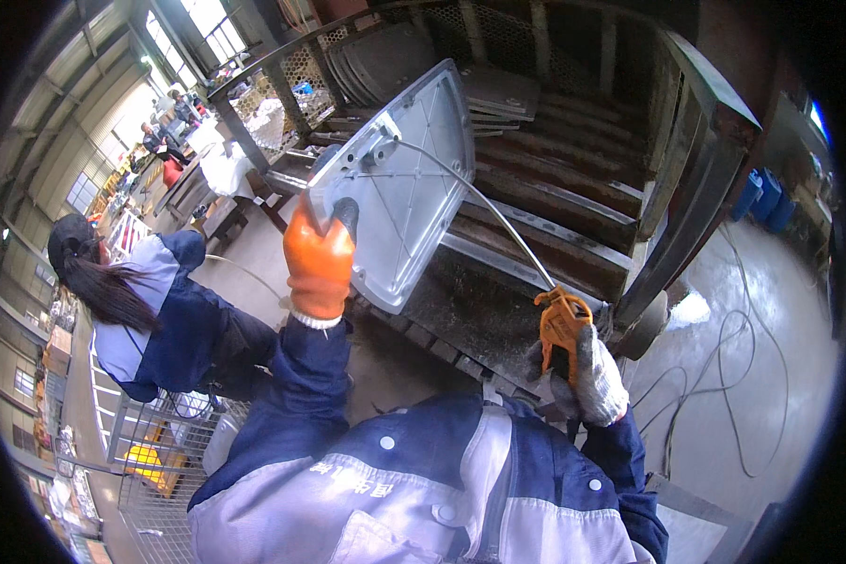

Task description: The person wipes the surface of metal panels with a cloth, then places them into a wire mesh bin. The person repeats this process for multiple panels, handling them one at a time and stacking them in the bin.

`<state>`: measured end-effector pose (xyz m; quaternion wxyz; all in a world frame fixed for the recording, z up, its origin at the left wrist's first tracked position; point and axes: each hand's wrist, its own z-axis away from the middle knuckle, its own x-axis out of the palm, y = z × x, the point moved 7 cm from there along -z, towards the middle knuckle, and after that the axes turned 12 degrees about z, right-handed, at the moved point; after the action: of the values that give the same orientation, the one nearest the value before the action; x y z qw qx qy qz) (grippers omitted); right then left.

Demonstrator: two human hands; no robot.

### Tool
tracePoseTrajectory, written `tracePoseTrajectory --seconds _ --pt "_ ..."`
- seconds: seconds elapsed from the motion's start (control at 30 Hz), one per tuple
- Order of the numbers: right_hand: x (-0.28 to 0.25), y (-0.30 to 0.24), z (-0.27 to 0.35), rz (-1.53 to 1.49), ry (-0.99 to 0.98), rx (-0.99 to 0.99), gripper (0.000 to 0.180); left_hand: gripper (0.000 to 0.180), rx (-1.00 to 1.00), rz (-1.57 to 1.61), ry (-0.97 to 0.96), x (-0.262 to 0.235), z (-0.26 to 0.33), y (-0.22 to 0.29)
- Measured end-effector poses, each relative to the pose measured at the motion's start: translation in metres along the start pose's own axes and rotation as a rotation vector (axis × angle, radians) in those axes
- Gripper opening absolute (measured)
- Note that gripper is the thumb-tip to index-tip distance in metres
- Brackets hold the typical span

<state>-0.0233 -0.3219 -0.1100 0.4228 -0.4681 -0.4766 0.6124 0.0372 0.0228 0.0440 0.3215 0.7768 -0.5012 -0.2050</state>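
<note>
My left hand (321,254), in an orange coated glove with a dark fingertip, is closed on the near left edge of a grey metal panel (414,193). The panel stands tilted, its ribbed side with raised bosses facing me. My right hand (594,376), in a grey-white glove, grips a yellow air blow gun (562,324). From the gun a long thin metal tube (493,209) runs up and left, its end by the bosses near the panel's top left corner. I cannot tell whether the tube touches the panel. The trigger fingers are partly hidden.
Behind the panel is a metal crate (696,122) with a slatted base and mesh sides, holding stacked grey panels (381,61). A co-worker (150,301) is close on my left, beside a wire basket (160,484). A hose (724,352) lies looped on the floor to the right.
</note>
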Motion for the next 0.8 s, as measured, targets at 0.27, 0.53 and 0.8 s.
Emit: tracePoseTrajectory --seconds 0.27,0.53,0.8 --pt "-0.035 -0.005 -0.046 -0.074 0.204 -0.043 0.075 0.036 -0.106 0.152 0.027 0.000 0.001 -0.005" --pt "-0.035 -0.005 0.024 0.310 0.081 -0.311 0.044 0.034 -0.111 0.107 0.024 -0.010 -0.004 -0.018" --pt "-0.050 0.028 -0.029 1.120 0.378 -0.390 0.045 0.030 -0.066 0.171 -0.020 -0.009 -0.011 -0.019"
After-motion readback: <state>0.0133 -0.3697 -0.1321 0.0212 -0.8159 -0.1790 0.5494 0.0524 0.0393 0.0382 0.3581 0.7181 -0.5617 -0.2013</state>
